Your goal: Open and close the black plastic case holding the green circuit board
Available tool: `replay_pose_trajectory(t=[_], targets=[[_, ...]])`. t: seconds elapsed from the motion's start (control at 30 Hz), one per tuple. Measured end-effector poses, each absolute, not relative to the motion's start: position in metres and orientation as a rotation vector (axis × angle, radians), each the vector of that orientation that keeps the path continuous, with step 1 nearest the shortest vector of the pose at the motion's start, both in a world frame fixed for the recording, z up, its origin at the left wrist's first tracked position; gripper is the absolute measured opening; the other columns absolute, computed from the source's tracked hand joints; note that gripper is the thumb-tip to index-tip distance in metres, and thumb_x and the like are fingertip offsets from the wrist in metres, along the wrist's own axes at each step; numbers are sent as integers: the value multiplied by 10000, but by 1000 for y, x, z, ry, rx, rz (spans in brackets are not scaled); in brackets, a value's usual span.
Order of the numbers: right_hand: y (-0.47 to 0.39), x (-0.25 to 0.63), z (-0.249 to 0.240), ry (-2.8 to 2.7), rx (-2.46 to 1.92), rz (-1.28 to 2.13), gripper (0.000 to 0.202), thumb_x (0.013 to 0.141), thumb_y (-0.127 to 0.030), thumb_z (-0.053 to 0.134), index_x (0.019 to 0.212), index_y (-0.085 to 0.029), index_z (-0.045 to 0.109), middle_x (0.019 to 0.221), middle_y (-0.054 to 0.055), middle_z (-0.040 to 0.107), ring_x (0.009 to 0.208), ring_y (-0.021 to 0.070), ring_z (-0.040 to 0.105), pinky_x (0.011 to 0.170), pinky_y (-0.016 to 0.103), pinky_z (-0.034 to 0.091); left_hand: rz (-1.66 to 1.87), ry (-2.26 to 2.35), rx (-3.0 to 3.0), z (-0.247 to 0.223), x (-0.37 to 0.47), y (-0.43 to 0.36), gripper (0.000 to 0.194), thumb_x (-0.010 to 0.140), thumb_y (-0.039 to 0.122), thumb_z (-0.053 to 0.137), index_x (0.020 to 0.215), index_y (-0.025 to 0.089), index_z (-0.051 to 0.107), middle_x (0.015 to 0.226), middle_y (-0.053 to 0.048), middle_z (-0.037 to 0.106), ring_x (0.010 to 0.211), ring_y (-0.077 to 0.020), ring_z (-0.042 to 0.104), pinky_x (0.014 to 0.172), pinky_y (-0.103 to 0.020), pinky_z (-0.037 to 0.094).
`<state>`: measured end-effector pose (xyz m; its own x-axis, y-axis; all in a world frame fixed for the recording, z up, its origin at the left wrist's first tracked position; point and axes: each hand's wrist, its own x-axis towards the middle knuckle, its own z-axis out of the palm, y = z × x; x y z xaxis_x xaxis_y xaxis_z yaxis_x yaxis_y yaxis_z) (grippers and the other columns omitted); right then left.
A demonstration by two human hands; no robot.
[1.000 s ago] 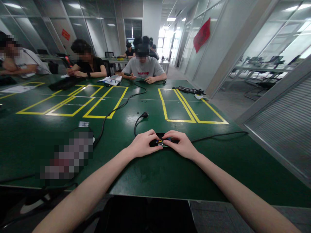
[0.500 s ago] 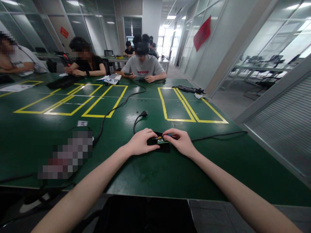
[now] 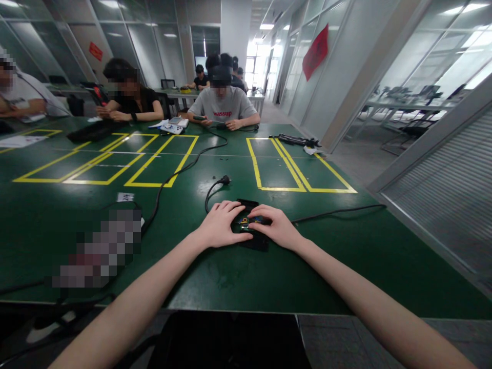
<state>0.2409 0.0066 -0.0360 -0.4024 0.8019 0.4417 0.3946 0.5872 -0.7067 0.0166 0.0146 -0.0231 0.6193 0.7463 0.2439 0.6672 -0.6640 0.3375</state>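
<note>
A small green circuit board (image 3: 245, 225), with a yellow ring-shaped part and some coloured wires on it, lies in the open black plastic case (image 3: 257, 243) on the table before me. My left hand (image 3: 218, 224) spans the case's left side, with the fingers at its far part and the thumb at its near part. From the right, my right hand (image 3: 279, 226) grips the board's right part between thumb and fingers. These fingers hide much of the board and the wires.
A black cable (image 3: 338, 211) runs off to the right from the case. Beyond my left hand lies a plug (image 3: 225, 180) on its cord. A blurred-out long object (image 3: 100, 248) rests at the left. Yellow tape marks the green table (image 3: 300, 279); co-workers sit across it.
The board and my right hand have moved slightly left and lower over the black case, whose far part now shows. My left hand stays around it. The whole view has shifted a little.
</note>
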Motion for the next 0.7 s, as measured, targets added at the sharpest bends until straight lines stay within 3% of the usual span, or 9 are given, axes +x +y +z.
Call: replay_pose_trajectory(t=[0.13,0.23,0.33,0.47,0.57,0.7], targets=[[6,246,-33,-2109,-979,626,252,879,-351,745,1093,-218,762,1125,105,718,1001,247,699,830,376,600,592,1161,2610,-24,14,17,715,848,605,721,1448,254,559,1484,-130,576,1360,-354,508,1123,-546,411],[2,254,-29,-2200,-971,718,528,824,-388,799,1318,-246,680,1359,131,616,935,231,701,737,358,614,701,1044,2576,-22,11,16,590,852,458,735,1388,255,596,1434,-112,589,1293,-313,569,1093,-476,474],[0,259,-28,-2264,-996,755,714,792,-345,824,1457,-279,574,1528,141,491,902,210,703,752,373,623,736,1007,2516,-20,8,16,459,836,356,721,1273,242,636,1324,-86,610,1068,-239,675,929,-373,560],[5,257,-31,-2262,-1048,591,552,820,-279,780,1357,-240,654,1433,138,598,1143,279,677,967,451,577,721,1053,2471,-22,8,20,121,905,271,615,970,207,694,1005,-31,666,780,-163,648,719,-286,522],[12,253,-35,-2232,-1076,534,469,822,-274,780,1282,-233,695,1255,112,706,1134,277,686,1004,456,555,728,1055,2494,-25,8,25,133,942,229,580,893,201,700,896,-20,665,801,-168,638,739,-274,503],[17,250,-35,-2167,-1089,478,428,837,-307,766,1253,-232,698,1218,103,716,1072,264,695,918,413,579,728,1153,2564,-29,9,31,185,1001,274,553,945,200,713,919,-45,680,909,-207,644,815,-312,517]])
